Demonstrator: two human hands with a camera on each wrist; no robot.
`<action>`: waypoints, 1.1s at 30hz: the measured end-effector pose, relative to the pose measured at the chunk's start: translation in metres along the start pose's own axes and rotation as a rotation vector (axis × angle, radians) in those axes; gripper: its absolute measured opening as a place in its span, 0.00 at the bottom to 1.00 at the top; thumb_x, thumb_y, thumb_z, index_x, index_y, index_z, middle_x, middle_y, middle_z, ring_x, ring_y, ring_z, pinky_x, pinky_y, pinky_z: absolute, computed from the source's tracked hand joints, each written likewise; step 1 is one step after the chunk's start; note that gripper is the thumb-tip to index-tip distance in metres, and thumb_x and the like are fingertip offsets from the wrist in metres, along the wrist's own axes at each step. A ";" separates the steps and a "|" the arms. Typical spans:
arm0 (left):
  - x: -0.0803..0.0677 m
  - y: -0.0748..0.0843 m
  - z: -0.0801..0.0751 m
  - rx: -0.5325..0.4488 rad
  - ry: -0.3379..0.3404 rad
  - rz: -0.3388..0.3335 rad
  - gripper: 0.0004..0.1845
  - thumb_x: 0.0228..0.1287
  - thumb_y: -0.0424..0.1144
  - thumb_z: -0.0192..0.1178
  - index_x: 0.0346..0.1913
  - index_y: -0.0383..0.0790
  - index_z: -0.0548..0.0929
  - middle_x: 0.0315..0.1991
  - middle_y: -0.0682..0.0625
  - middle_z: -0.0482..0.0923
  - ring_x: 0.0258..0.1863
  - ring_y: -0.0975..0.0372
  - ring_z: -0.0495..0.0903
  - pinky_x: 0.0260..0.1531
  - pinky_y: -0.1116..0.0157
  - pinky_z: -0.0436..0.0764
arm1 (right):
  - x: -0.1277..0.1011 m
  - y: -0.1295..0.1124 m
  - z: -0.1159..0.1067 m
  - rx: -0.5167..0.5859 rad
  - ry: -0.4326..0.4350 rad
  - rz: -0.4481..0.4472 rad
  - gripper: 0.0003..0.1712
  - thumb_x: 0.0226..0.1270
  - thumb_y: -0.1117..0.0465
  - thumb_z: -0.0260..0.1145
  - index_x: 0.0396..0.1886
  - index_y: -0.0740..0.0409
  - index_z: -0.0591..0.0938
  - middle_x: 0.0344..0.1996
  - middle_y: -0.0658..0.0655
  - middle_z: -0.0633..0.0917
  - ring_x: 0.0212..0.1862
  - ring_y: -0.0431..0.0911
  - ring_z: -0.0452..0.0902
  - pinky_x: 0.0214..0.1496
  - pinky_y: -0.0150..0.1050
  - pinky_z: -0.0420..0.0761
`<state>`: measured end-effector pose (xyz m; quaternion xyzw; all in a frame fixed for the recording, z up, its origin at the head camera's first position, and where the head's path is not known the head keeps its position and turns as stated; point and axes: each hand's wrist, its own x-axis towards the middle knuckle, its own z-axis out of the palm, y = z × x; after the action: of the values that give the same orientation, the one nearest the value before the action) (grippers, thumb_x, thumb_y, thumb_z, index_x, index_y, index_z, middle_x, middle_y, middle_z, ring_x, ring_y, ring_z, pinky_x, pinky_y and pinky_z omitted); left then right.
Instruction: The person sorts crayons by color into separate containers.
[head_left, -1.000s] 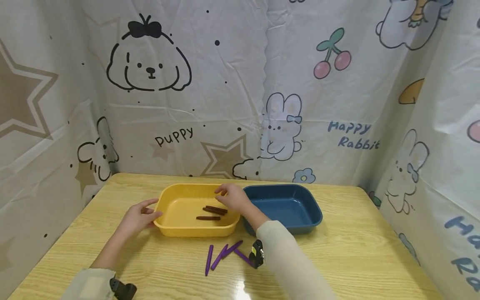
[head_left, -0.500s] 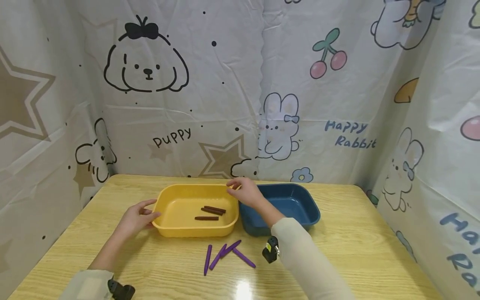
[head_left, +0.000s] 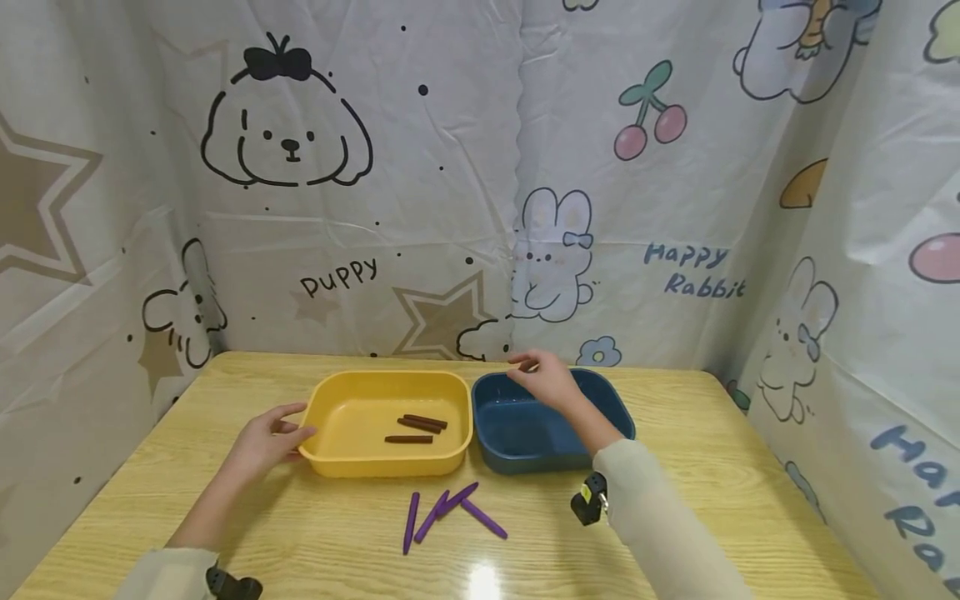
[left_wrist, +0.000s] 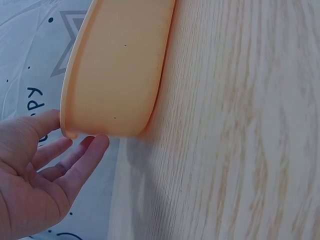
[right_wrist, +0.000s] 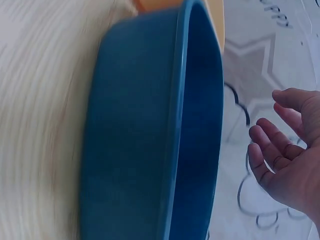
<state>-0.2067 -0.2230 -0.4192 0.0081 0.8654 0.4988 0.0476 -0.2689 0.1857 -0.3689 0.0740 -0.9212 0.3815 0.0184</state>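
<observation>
On the left of the table stands a yellow plastic basin. My left hand holds its left rim, the thumb at the rim and the fingers against the outer wall. Three brown crayons lie on the basin's floor, toward the right. A blue basin stands close beside the yellow one. Over its back part hovers my right hand, fingers loosely bent with nothing in them, as the right wrist view also shows.
Several purple crayons lie on the wooden table in front of the basins, some overlapping. Behind and at both sides hangs a pale printed curtain. Each sleeve carries a small black device.
My right hand has moved right, from above the yellow basin to above the blue one. My left hand stays at the yellow rim. The view has shifted slightly.
</observation>
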 end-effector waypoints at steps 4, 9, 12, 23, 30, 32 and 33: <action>-0.002 0.000 -0.001 -0.010 -0.006 0.007 0.35 0.65 0.45 0.58 0.67 0.28 0.60 0.51 0.27 0.72 0.38 0.56 0.83 0.38 0.61 0.85 | -0.006 0.014 -0.018 -0.016 0.031 0.010 0.17 0.65 0.55 0.62 0.52 0.55 0.80 0.46 0.61 0.82 0.46 0.53 0.78 0.39 0.43 0.80; -0.003 -0.002 -0.002 -0.008 -0.008 0.008 0.36 0.64 0.47 0.58 0.67 0.27 0.61 0.49 0.29 0.73 0.36 0.59 0.83 0.39 0.61 0.85 | -0.012 0.031 -0.039 -0.052 0.095 -0.010 0.18 0.65 0.55 0.62 0.51 0.58 0.81 0.45 0.63 0.82 0.46 0.55 0.78 0.41 0.45 0.80; -0.004 -0.003 -0.002 -0.001 -0.005 0.007 0.35 0.64 0.48 0.59 0.66 0.28 0.62 0.49 0.30 0.74 0.36 0.59 0.83 0.38 0.61 0.85 | -0.016 0.041 -0.051 -0.081 0.135 -0.012 0.18 0.65 0.56 0.62 0.50 0.60 0.81 0.44 0.65 0.83 0.47 0.56 0.78 0.44 0.48 0.80; -0.007 -0.002 -0.001 0.008 0.002 0.008 0.34 0.65 0.45 0.58 0.66 0.27 0.62 0.48 0.31 0.74 0.36 0.59 0.82 0.38 0.61 0.85 | -0.033 0.078 -0.076 -0.081 0.202 0.129 0.20 0.66 0.56 0.60 0.52 0.65 0.79 0.48 0.70 0.80 0.49 0.60 0.76 0.47 0.50 0.79; -0.008 -0.002 -0.001 0.029 0.011 0.029 0.34 0.65 0.47 0.58 0.65 0.28 0.63 0.47 0.31 0.75 0.36 0.58 0.82 0.37 0.61 0.85 | -0.041 0.102 -0.076 -0.043 0.240 0.180 0.21 0.65 0.59 0.60 0.52 0.68 0.78 0.47 0.72 0.80 0.50 0.62 0.76 0.51 0.53 0.77; -0.008 -0.003 -0.001 0.034 0.012 0.032 0.34 0.65 0.47 0.58 0.65 0.28 0.63 0.47 0.32 0.75 0.36 0.58 0.82 0.36 0.61 0.85 | -0.043 0.109 -0.074 -0.040 0.241 0.191 0.21 0.65 0.59 0.60 0.52 0.69 0.78 0.47 0.72 0.80 0.49 0.62 0.76 0.50 0.52 0.78; -0.008 -0.003 0.000 0.036 0.013 0.033 0.34 0.65 0.48 0.58 0.65 0.28 0.63 0.47 0.32 0.76 0.36 0.58 0.82 0.36 0.61 0.85 | -0.044 0.113 -0.072 -0.037 0.239 0.199 0.21 0.65 0.59 0.60 0.53 0.69 0.78 0.46 0.72 0.80 0.49 0.62 0.77 0.49 0.51 0.78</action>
<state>-0.1984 -0.2255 -0.4210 0.0202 0.8741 0.4841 0.0337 -0.2440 0.3207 -0.4004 -0.0640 -0.9221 0.3704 0.0915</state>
